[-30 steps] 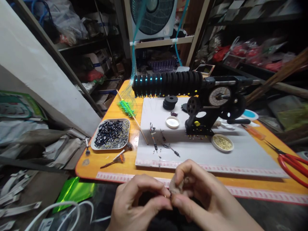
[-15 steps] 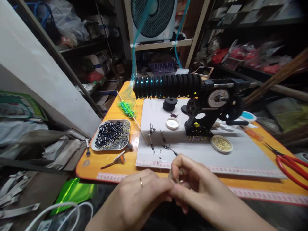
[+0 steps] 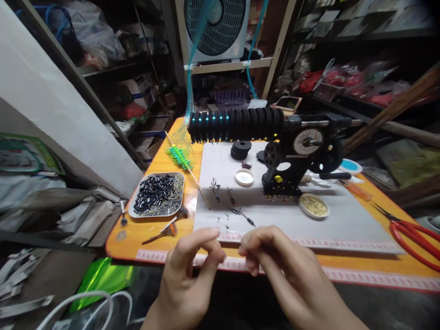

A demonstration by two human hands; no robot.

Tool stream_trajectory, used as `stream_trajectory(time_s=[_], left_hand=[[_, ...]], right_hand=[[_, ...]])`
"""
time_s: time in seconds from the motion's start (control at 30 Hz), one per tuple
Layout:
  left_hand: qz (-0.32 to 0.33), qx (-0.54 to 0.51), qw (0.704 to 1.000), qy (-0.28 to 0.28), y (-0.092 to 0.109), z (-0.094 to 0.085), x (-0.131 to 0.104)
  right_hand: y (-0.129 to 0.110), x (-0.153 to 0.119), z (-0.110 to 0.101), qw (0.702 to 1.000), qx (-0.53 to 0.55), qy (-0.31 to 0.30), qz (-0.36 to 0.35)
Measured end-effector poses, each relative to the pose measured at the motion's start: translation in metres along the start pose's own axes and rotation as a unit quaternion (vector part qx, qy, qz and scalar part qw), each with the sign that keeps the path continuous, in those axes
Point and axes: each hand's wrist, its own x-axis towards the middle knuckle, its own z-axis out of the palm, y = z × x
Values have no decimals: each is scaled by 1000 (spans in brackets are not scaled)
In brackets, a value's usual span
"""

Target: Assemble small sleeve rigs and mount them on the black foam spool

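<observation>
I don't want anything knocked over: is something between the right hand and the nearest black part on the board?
Nothing visible is: the black part lies on the board, and looks just beyond the right hand.

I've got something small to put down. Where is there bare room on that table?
The white board's front-right stretch looks bare, between the dish of gold bits and the red-handled tool. It's crowded at the board's left, among small dark pieces.

Dimly lit, crowded shelves (image 3: 374,37) flank a fan (image 3: 227,34) set on a pale frame (image 3: 230,67) behind the orange table (image 3: 156,158), with a white wall (image 3: 51,82) at the left.
</observation>
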Motion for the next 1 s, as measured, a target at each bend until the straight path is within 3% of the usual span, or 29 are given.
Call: stream_trajectory(time_s=[0.13,0.27,0.4,0.57,0.63,0.7,0.77,0.87,1.0], left_hand=[[-150,-14,989,1,-5,13,0],[-170,-59,984,2,1,26,-1],[-122,-50,990,-49,4,33,1],[-73,10,994,-76,1,30,6],[-24,53,997,-55,0,27,4],[29,93,995,-9,0,26,1],[72,121,989,36,-1,26,-4],[99,140,982,74,-4,29,-12],[97,141,981,93,-4,34,-17]], right_hand=[[4,9,0,981,163,16,107],[-4,11,-1,963,231,23,136],[-6,7,-4,964,240,6,113],[-2,1,-8,963,254,0,87],[0,-1,-12,972,230,28,47],[4,-4,-16,980,172,97,14],[10,-6,-19,983,102,154,23],[17,-9,-20,988,49,132,56],[13,-11,-11,995,29,93,5]])
